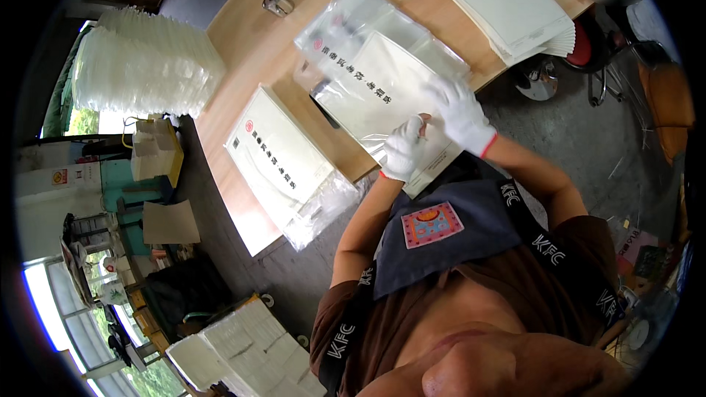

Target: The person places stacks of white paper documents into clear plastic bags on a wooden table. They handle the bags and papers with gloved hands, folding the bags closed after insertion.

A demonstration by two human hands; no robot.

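Note:
In front of me a white printed sheet or envelope [375, 95] lies partly in a clear plastic bag [346, 106], its near end sticking out toward my apron. My left hand [401, 150], in a white glove with bare fingertips, is closed in a pinch at the bag's near edge. To its right, my right hand [462, 113], gloved in white with a red cuff, rests over the sheet's right side with fingers stretched out, slightly blurred. Beneath and beyond the sheet lies a pile of clear plastic bags [360, 11].
Bagged printed packets [276, 154] are stacked at the table's left edge. A stack of white sheets [500, 4] lies at the far right. A shiny metal cylinder [278, 3] stands on the wooden table [246, 37]. A tall stack of clear plastic [147, 62] rises at left.

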